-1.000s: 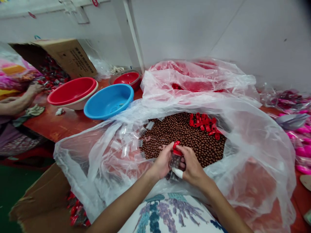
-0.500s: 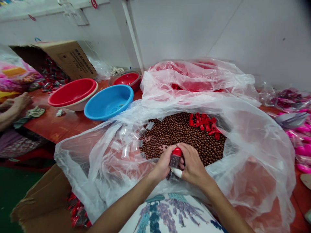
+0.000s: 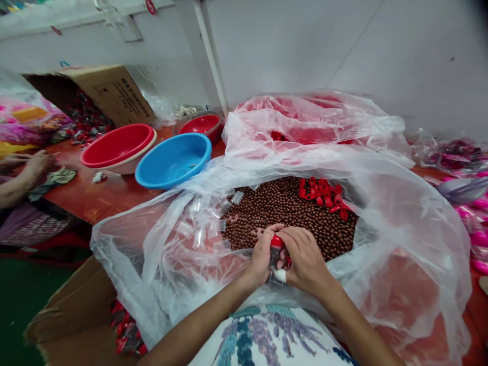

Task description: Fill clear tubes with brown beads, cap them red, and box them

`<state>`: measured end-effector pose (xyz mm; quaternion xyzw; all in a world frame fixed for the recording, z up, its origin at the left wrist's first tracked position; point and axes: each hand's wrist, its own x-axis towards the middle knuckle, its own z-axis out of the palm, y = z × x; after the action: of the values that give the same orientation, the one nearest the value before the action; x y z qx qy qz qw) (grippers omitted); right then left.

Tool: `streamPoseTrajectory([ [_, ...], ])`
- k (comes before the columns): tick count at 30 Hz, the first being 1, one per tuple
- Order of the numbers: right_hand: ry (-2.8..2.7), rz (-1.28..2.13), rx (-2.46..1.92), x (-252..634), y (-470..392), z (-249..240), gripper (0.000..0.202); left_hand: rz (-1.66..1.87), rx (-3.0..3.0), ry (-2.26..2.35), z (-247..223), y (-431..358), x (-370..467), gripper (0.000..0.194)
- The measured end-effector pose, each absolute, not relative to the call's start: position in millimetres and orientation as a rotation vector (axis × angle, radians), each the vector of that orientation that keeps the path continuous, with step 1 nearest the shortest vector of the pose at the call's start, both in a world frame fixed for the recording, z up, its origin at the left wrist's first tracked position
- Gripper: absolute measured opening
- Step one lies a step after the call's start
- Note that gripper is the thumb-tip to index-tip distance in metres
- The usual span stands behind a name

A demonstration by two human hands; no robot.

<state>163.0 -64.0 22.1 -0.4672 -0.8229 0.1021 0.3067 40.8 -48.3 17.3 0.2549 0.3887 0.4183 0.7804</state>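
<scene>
Between my two hands is a small clear bottle with a red cap [image 3: 277,242], dark inside and mostly covered by fingers. My left hand [image 3: 260,260] is closed around its left side. From the other side, my right hand [image 3: 305,256] wraps over the cap, its thumb covered in white wrapping [image 3: 280,275]; a bit of red shows by its fingers. Just beyond lie many brown balls [image 3: 282,203] in an opened plastic bag [image 3: 404,229]. Red caps [image 3: 324,193] rest on the balls at the back right. Several clear empty containers [image 3: 200,216] lie to the left.
A blue basin [image 3: 173,161] and red basin [image 3: 118,146] stand on the red table [image 3: 104,201] at left. Behind is a bag of red pieces [image 3: 312,119]. Cardboard boxes [image 3: 82,315] hold red-capped items. Another person's hand [image 3: 38,165] is at far left; pink packets [image 3: 478,223] lie right.
My fingers have closed further over the bottle, so less of its body shows, and my right hand has shifted over the cap. The whole view has moved slightly.
</scene>
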Motion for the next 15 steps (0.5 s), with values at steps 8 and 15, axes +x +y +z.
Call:
streamPoseTrajectory([
  [8, -2.226, 0.383, -1.220, 176.4, -74.7, 14.9, 0.060, 0.757, 1.290, 1.078, 22.5, -28.8, 9.7, 0.043],
  [15, -2.241, 0.687, -1.283, 196.9, -65.3, 3.2, 0.040, 0.461, 2.095, 1.731, 0.2, 74.7, -66.5, 0.039],
])
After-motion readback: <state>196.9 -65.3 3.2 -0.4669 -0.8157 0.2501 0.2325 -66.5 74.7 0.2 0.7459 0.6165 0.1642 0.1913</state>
